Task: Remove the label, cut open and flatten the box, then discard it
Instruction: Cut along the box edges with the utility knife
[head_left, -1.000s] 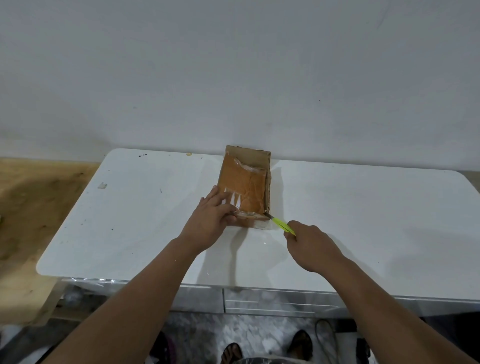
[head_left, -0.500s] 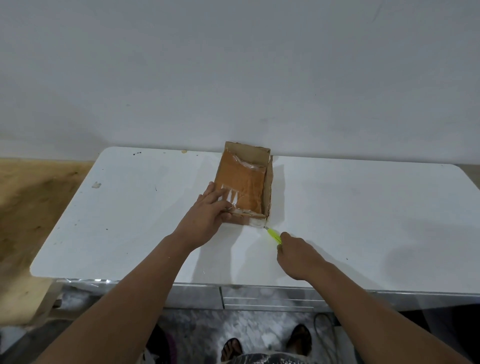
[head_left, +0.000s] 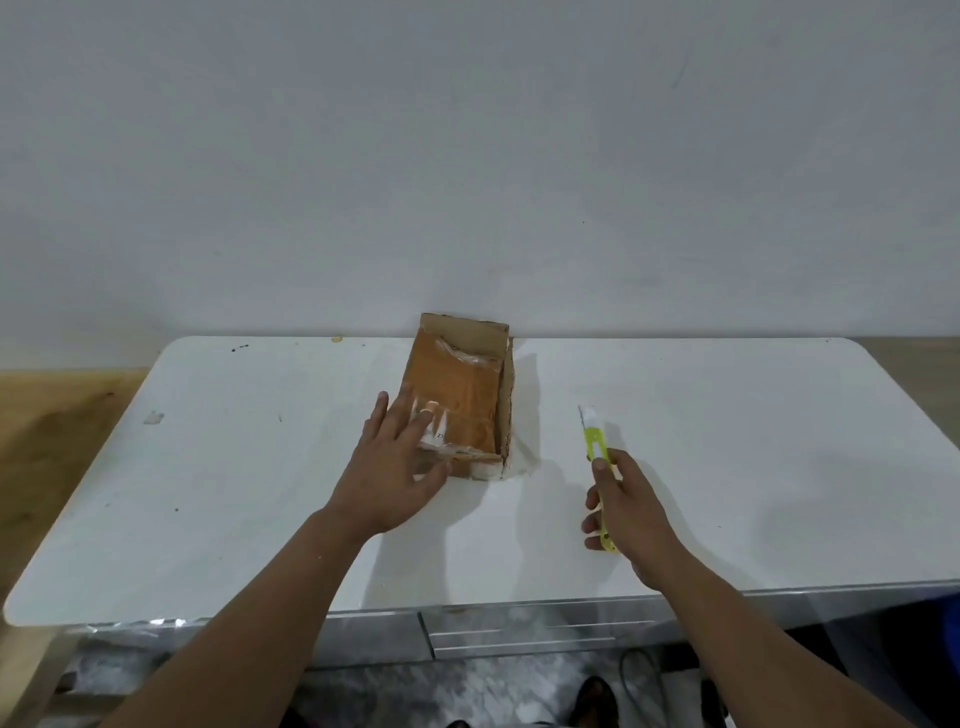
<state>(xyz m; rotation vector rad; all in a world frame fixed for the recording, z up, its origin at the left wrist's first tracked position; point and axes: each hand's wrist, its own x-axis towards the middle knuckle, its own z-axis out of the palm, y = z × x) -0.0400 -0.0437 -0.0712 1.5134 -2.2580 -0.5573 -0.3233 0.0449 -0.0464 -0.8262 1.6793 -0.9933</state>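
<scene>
A brown cardboard box (head_left: 467, 395) stands on the white table (head_left: 727, 441), its top covered with shiny clear tape and scraps of white label near the front edge. My left hand (head_left: 395, 467) rests spread on the box's front left corner, fingers apart. To the right of the box, my right hand (head_left: 626, 512) holds a yellow-green utility knife (head_left: 595, 452), with the blade end pointing away from me and clear of the box.
The table backs onto a plain white wall (head_left: 467, 156). A small white scrap (head_left: 154, 417) lies at the table's left side. Wooden floor (head_left: 47, 431) shows at left. Drawers (head_left: 540, 631) sit under the table's front edge.
My right hand has pulled the knife away from the box's front right corner and moved it right, blade now pointing away. My left hand has loosened and spread its fingers on the box.
</scene>
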